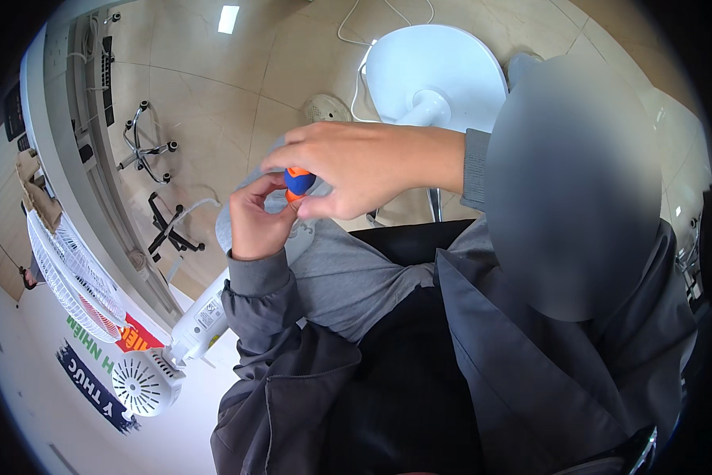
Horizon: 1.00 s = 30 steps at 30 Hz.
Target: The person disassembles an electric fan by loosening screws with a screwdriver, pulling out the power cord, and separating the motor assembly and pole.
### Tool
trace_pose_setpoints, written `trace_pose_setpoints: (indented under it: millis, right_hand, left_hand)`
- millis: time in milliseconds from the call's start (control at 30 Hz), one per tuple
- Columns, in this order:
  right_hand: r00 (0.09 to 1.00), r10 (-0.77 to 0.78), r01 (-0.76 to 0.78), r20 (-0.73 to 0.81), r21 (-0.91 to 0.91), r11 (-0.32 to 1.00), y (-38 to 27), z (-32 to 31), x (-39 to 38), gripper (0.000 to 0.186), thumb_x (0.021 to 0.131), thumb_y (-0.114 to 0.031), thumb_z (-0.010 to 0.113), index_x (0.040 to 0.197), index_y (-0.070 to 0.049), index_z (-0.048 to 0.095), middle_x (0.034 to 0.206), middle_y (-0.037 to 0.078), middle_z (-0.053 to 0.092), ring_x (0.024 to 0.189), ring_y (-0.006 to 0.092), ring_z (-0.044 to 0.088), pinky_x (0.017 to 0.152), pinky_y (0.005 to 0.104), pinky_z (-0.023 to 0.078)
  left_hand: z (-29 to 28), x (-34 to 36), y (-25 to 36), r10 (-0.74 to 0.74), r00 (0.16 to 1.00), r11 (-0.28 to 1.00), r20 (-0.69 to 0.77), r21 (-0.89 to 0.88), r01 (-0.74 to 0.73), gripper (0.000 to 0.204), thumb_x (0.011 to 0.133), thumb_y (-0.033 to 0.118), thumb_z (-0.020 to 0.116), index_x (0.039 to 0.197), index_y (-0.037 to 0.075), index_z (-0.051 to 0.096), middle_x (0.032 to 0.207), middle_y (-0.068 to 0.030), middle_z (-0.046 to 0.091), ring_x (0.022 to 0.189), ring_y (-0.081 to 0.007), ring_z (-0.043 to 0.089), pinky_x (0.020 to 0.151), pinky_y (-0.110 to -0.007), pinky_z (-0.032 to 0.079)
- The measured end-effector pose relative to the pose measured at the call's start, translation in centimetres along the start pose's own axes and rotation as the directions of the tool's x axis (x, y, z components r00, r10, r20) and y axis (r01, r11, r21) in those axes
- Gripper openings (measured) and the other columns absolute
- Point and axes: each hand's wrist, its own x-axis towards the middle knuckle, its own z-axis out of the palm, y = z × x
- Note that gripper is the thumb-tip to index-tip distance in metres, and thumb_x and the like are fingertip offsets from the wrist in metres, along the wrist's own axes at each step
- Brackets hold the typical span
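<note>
Blue-and-orange rounded piece (299, 181), on my remote feed: held above the far edge of the grey trouser leg (340, 273), L. hand (259, 218) clamped round its near end, R. hand (360, 165) clamped over its far end. Risk, I judge: if one grip slackens, e.g. R. twisting harder than L. holds, it could slip to the tiled floor (292, 71). Long axis: apparently approx. fore-aft; ends covered, so direction unclear.
</note>
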Motion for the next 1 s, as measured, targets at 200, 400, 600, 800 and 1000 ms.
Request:
trace_pose_setpoints:
  millis: [200,400,600,800,1000]
  right_hand:
    - [0.962,0.259,-0.263,-0.091,-0.038,0.964,-0.6,-0.2,0.8,0.039,0.097,-0.034,0.064,0.087,0.004,0.068,0.066,0.020,0.065,0.064,0.0377,0.066,0.064,0.0449,0.054]
    - [0.975,0.216,-0.221,-0.057,-0.077,0.972,0.2,0.4,0.7,0.037,0.098,-0.029,0.064,0.084,0.005,0.067,0.068,0.021,0.065,0.067,0.0392,0.066,0.066,0.0460,0.054]
    - [1.000,-0.016,0.014,-0.019,-0.127,0.992,1.1,0.7,0.6,0.019,0.084,-0.008,0.072,0.097,0.004,0.064,0.096,0.018,0.061,0.090,0.0382,0.065,0.078,0.0449,0.052]
    - [0.986,-0.163,0.154,-0.046,-0.153,0.976,0.5,-1.0,0.1,0.044,0.069,0.007,0.073,0.112,0.001,0.064,0.105,0.015,0.058,0.107,0.0345,0.059,0.084,0.0419,0.051]
    - [0.921,0.389,-0.389,0.034,0.015,0.921,-4.3,-3.3,1.0,0.024,0.091,-0.016,0.070,0.095,0.007,0.064,0.092,0.026,0.065,0.088,0.0440,0.064,0.075,0.0478,0.050]
  left_hand:
    - [1.1,0.6,1.1,-0.031,0.991,0.999,-0.130,0.007,0.032,0.036,0.070,-0.004,0.087,0.103,-0.003,0.071,0.102,-0.0088,0.075,0.099,-0.0161,0.069,0.094,-0.034,0.053]
    - [1.1,0.7,0.3,-0.019,0.995,0.996,-0.096,0.090,0.028,0.037,0.070,-0.001,0.089,0.102,-0.004,0.071,0.099,-0.0080,0.074,0.095,-0.0155,0.068,0.092,-0.033,0.052]
    - [0.4,0.1,1.0,0.038,0.994,0.999,-0.102,-0.026,-0.041,0.033,0.081,0.004,0.081,0.110,-0.002,0.068,0.096,-0.0060,0.072,0.091,-0.0136,0.063,0.087,-0.030,0.050]
    - [1.7,0.6,0.6,0.024,1.000,1.000,-0.016,-0.015,-0.025,0.022,0.087,0.008,0.079,0.103,-0.002,0.068,0.088,-0.0053,0.068,0.082,-0.0115,0.058,0.075,-0.030,0.049]
    - [3.1,0.9,0.3,0.077,0.980,0.978,-0.186,-0.177,-0.110,0.034,0.079,0.007,0.084,0.109,-0.003,0.071,0.081,-0.0156,0.068,0.074,-0.0131,0.055,0.073,-0.033,0.051]
